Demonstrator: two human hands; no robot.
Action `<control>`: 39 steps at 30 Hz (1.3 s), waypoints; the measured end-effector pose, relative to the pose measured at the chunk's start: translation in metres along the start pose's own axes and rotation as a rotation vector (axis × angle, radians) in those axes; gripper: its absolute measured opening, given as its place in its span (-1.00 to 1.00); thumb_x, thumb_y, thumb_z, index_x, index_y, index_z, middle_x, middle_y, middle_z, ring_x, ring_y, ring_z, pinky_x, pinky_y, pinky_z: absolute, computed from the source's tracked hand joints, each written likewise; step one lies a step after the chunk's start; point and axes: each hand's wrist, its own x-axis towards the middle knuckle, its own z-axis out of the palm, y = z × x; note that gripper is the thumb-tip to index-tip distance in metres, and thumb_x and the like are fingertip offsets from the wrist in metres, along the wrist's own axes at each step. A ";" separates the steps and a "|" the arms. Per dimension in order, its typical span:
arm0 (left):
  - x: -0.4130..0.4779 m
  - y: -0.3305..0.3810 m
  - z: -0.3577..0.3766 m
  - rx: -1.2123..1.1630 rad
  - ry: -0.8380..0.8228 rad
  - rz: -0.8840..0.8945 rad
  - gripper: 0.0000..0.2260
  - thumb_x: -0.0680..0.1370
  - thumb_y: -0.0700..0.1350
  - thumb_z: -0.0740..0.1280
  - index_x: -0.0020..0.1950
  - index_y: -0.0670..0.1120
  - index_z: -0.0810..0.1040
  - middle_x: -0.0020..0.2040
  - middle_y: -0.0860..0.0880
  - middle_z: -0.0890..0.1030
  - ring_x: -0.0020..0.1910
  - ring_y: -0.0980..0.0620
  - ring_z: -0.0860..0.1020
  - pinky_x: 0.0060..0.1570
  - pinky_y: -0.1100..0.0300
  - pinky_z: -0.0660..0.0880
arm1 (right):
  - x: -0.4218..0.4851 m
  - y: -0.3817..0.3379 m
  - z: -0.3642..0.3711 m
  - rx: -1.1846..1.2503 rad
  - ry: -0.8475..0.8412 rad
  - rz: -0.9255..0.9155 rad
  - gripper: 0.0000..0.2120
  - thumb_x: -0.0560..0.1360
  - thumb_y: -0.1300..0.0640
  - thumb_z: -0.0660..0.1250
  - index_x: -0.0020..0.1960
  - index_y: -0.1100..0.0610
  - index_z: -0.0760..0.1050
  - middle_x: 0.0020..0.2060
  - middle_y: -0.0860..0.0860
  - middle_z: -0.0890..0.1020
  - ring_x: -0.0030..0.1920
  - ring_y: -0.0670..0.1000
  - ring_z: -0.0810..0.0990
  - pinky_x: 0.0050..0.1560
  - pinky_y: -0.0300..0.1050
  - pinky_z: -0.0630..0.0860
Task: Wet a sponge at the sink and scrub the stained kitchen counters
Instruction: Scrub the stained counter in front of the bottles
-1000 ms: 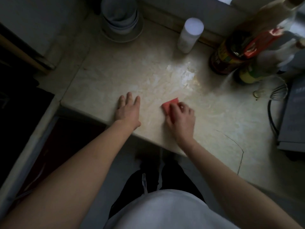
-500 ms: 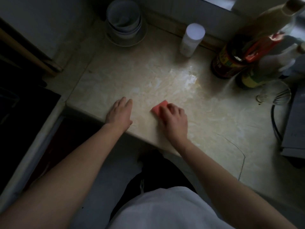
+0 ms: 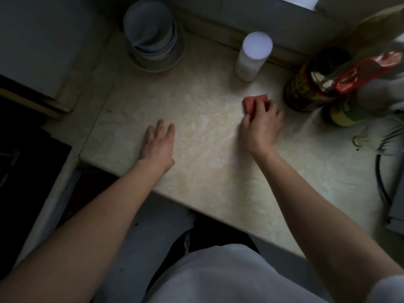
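Note:
A red sponge (image 3: pixel 253 103) lies on the pale marbled counter (image 3: pixel 203 136), toward the back right. My right hand (image 3: pixel 261 125) grips it from behind with curled fingers and presses it onto the surface; only the sponge's far end shows past my fingers. My left hand (image 3: pixel 158 145) rests flat on the counter near the front edge, fingers straight and spread, holding nothing. The counter looks wet and streaky between my hands.
A stack of bowls on a plate (image 3: pixel 150 33) stands at the back left. A white-lidded container (image 3: pixel 253 55) sits at the back wall. Dark bottles and jars (image 3: pixel 314 84) crowd the right, close to the sponge. A whisk and a black cable (image 3: pixel 381 182) lie far right.
My right hand has pushed the sponge away from the front edge, back and to the right toward the bottles. My left hand stays flat on the counter.

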 end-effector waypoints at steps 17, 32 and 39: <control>-0.002 -0.053 -0.005 -0.118 0.205 0.114 -0.44 0.57 -0.19 0.29 0.55 -0.05 0.20 0.56 -0.13 0.17 0.47 -0.18 0.23 0.37 -0.07 0.34 | -0.198 -0.070 0.037 0.058 -0.353 -0.852 -0.62 0.54 -0.03 0.32 0.33 0.02 0.49 0.31 0.10 0.48 0.18 0.24 0.43 0.10 0.09 0.45; -0.014 -0.074 0.017 -0.104 0.187 -0.092 -0.34 0.51 -0.21 0.40 0.54 -0.13 0.17 0.53 -0.21 0.12 0.45 -0.24 0.16 0.39 -0.07 0.32 | 0.012 -0.084 0.044 -0.056 -0.056 -0.304 -0.61 0.62 -0.10 0.25 0.40 0.01 0.46 0.30 0.16 0.51 0.17 0.29 0.47 0.09 0.09 0.42; -0.011 -0.077 0.029 -0.069 0.189 -0.094 -0.36 0.56 -0.26 0.30 0.58 -0.13 0.09 0.59 -0.20 0.03 0.50 -0.28 0.10 0.47 -0.05 0.20 | 0.021 -0.102 0.046 -0.020 -0.062 -0.250 -0.58 0.54 -0.09 0.30 0.36 -0.01 0.49 0.32 0.14 0.49 0.19 0.29 0.46 0.18 0.13 0.41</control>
